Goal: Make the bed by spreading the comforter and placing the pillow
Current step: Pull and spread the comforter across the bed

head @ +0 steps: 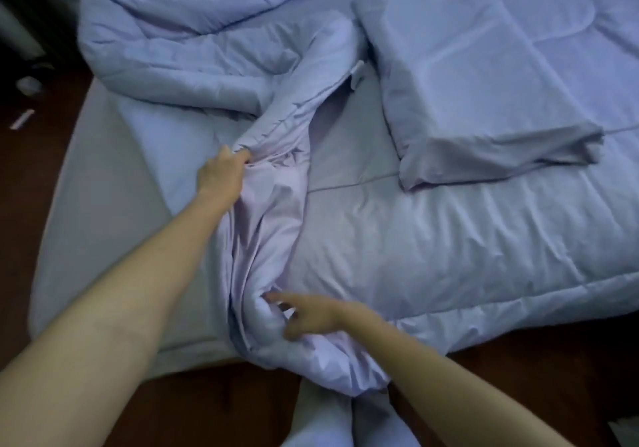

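Note:
A pale lilac-blue comforter (432,249) lies partly spread over the right of the bed and is bunched into a long ridge down the middle, with more of it heaped at the far left (166,45). My left hand (221,173) grips the bunched ridge about halfway up. My right hand (307,315) reaches into the folds at the near end of the ridge, fingers spread and touching the fabric. A pillow (470,87) in a matching case lies on the comforter at the right.
The mattress sheet (103,211) is bare at the left side. A dark wooden floor (31,211) surrounds the bed, with small objects (22,119) lying on it at the far left. Part of the comforter hangs off the near edge (332,419).

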The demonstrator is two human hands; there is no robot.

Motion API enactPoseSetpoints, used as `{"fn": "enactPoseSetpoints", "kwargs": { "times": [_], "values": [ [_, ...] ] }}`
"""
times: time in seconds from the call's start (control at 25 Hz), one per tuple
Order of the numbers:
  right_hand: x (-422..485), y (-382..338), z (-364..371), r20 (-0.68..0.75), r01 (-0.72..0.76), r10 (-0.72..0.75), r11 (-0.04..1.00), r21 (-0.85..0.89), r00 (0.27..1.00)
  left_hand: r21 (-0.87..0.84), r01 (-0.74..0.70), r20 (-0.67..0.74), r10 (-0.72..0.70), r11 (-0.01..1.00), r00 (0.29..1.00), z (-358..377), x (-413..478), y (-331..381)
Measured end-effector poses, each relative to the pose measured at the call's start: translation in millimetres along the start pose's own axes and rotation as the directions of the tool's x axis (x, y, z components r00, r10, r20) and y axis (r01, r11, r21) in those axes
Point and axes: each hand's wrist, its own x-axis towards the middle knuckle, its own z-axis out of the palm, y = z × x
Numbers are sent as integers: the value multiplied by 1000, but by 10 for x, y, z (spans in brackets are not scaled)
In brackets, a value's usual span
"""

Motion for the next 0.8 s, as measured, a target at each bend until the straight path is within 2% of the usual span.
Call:
{"fn": "enactPoseSetpoints", "kwargs": {
  "times": [0.08,0.16,0.24,0.32,0.44,0.48,0.52,0.56,0.6,0.64,0.68,0.72,0.76,0.8],
  "values": [
    [81,189,-134,-64,-104,102,994,-33,993,-40,201,-45,-203,979,978,-14,-374,-567],
    [193,195,-290,-256,-160,154,987,-1,954,-59,408,-32,-411,911,911,111,-982,-1226],
    [304,116,-423,-410,-180,197,980,81,890,-102,581,46,-580,807,814,328,-1670,-1807],
    [438,-54,-481,-462,-194,211,977,83,862,-118,740,153,-724,662,672,510,-2304,-2262],
    [718,-264,-417,-559,-174,171,984,48,812,78,839,398,-789,538,469,621,-2845,-2517],
    [817,-307,-363,-615,-167,198,980,109,763,129,832,407,-794,539,451,614,-2863,-2498],
    [927,-344,-296,-676,-163,242,970,180,695,118,801,322,-786,586,528,626,-2814,-2494],
    [1012,-357,-231,-727,-166,302,953,254,617,52,736,146,-734,675,663,647,-2695,-2463],
    [1100,-334,-164,-756,-169,353,935,313,552,-37,597,-21,-598,801,801,666,-2517,-2418],
    [1161,-330,-83,-760,-192,396,918,348,515,-105,372,-164,-385,922,908,692,-2322,-2331],
    [1207,-305,-13,-768,-218,413,911,351,489,-136,102,-215,-130,985,968,728,-2130,-2185],
    [1254,-298,63,-782,-236,416,909,343,464,-107,-127,-189,105,986,976,786,-1946,-2049],
    [1274,-301,101,-809,-229,407,913,339,424,-43,-270,-82,266,962,961,860,-1784,-1925],
    [1271,-310,135,-838,-199,398,917,347,373,43,-350,58,348,936,936,937,-1640,-1819]
  ]
}}
